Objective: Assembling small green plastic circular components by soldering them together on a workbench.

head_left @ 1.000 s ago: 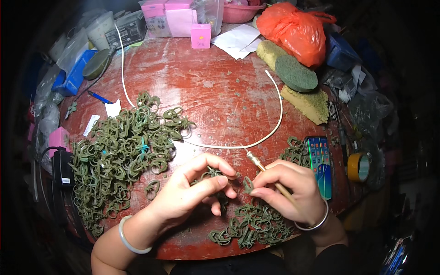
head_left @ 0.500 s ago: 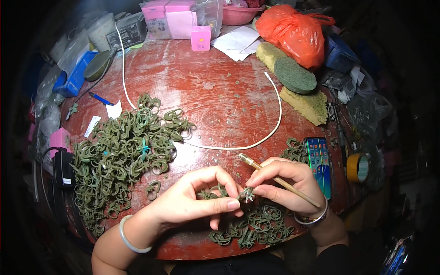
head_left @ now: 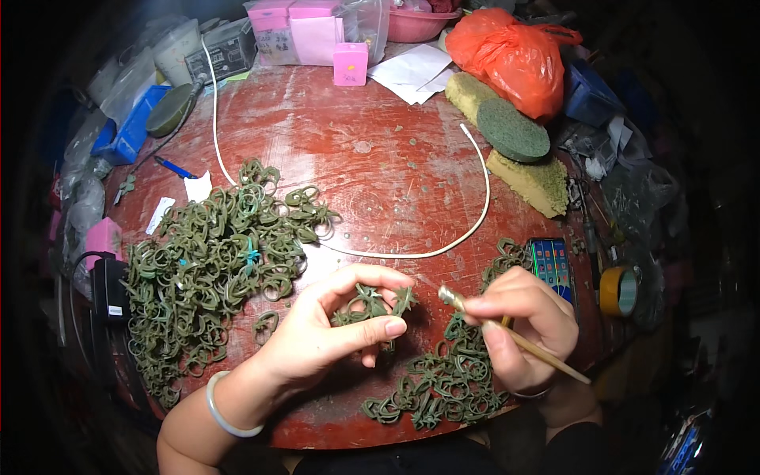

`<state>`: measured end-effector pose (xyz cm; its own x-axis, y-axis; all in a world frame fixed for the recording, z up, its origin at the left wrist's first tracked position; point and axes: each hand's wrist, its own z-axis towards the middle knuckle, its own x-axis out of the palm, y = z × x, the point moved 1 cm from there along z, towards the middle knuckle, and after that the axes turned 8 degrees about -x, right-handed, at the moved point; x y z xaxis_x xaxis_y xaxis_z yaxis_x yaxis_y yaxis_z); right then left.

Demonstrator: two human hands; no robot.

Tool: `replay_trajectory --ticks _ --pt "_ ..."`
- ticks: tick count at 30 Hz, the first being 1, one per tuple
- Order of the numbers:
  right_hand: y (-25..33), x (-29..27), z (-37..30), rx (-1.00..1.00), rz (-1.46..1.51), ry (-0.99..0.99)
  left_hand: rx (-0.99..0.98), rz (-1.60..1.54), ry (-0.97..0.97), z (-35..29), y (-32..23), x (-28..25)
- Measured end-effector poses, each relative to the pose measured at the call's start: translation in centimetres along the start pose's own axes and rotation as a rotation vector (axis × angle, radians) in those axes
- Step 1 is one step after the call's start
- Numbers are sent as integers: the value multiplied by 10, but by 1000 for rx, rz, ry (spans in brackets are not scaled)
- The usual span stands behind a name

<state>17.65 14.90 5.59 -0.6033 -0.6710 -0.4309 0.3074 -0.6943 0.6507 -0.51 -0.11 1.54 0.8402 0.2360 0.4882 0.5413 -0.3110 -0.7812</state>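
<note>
1. Cradles star-topped green rings (head_left: 366,306) in the curled fingers of the left hand (head_left: 321,328), just right of the large ring heap (head_left: 214,261).
2. Pinches a slim wooden-handled tool (head_left: 554,361) between narrowed fingers of the right hand (head_left: 534,317), farther right of the heap.
3. Shows a smaller ring pile (head_left: 443,384) on the red tabletop (head_left: 372,170), lower right of the heap.
4. Takes in a white cable (head_left: 396,256) curving out right of the heap, plus a lit phone (head_left: 552,265) well apart on the heap's right.
</note>
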Motion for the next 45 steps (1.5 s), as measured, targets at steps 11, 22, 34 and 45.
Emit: replay_trajectory --ticks 11,22,34,45 --pt "1 6 -4 61 -51 -22 29 -59 -28 2 3 -4" --pt "-2 14 -5 254 -59 83 294 739 -30 0 -19 -10" --pt "-4 17 -6 213 -55 152 322 1013 238 -4 -17 -3" --pt "-4 16 2 -9 -155 214 437 448 -108 8 2 1"
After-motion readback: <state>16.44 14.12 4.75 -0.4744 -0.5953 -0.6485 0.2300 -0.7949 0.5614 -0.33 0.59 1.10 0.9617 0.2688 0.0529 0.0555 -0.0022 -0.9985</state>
